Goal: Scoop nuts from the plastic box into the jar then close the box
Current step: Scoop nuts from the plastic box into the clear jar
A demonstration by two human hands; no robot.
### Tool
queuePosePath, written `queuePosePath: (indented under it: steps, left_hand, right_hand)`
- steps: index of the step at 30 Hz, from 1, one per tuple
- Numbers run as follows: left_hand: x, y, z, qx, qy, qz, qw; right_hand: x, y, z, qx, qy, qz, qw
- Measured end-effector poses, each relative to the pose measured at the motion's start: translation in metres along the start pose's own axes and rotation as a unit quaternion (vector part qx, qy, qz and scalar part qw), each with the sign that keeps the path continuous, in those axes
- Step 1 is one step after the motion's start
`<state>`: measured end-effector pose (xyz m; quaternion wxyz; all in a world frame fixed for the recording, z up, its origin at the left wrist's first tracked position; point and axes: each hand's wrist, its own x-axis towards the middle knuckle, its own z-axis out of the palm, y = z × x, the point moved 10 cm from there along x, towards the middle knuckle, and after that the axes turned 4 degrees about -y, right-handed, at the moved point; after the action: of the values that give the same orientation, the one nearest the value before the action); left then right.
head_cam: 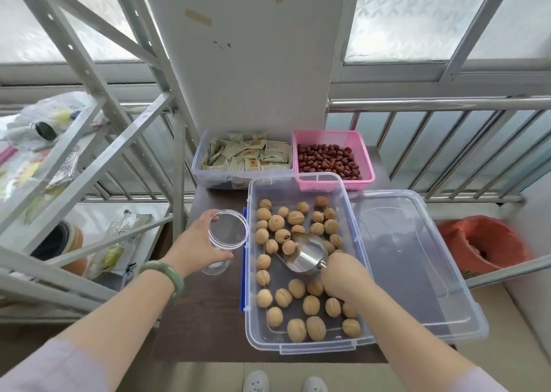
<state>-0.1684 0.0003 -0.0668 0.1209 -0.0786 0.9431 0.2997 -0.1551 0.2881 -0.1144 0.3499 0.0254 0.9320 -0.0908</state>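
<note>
An open clear plastic box (252, 317) with blue latches sits on a dark table and holds several walnuts (275, 223). Its clear lid (417, 266) lies flat to the right of it. My right hand (343, 275) grips the handle of a metal scoop (307, 253) inside the box; the scoop's mouth points up-left among the nuts, and one walnut sits at its lip. My left hand (199, 244) holds an empty clear jar (228, 229) just left of the box, its open mouth tilted toward me.
Behind the box stand a clear tub of sachets (244, 156) and a pink basket of red dates (331, 159). A metal shelf frame (98, 141) fills the left side. A red-lined bin (483, 242) sits at the right, below a railing.
</note>
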Motion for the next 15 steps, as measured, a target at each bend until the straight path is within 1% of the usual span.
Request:
queuePosePath:
  steps: [2,5,7,8,11,13,15]
  left_hand:
    - [0.0,0.0,0.0,-0.005,-0.002,-0.001,1.0]
    - [-0.001,0.002,-0.001,-0.009,-0.002,-0.001,1.0]
    - [-0.001,0.004,-0.002,-0.011,-0.002,0.001,1.0]
    - [-0.001,0.006,-0.002,-0.012,-0.003,0.001,1.0]
    - [-0.001,0.008,-0.003,-0.013,-0.003,0.001,1.0]
    - [-0.001,0.008,-0.004,-0.015,-0.004,-0.003,1.0]
    - [-0.001,0.009,-0.005,-0.021,-0.002,-0.004,1.0]
  right_hand:
    - [0.008,-0.005,0.002,0.016,0.009,-0.005,1.0]
    - [0.024,-0.015,0.01,0.021,-0.009,-0.015,1.0]
    - [0.03,-0.022,0.009,0.031,-0.005,-0.021,0.999]
    - [0.036,-0.025,0.009,0.049,0.007,-0.033,0.998]
    - [0.044,-0.031,0.004,0.141,0.037,-0.032,0.989]
    - [0.048,-0.038,0.008,0.145,0.016,-0.044,0.988]
    - [0.054,-0.038,0.007,0.17,0.023,-0.045,0.984]
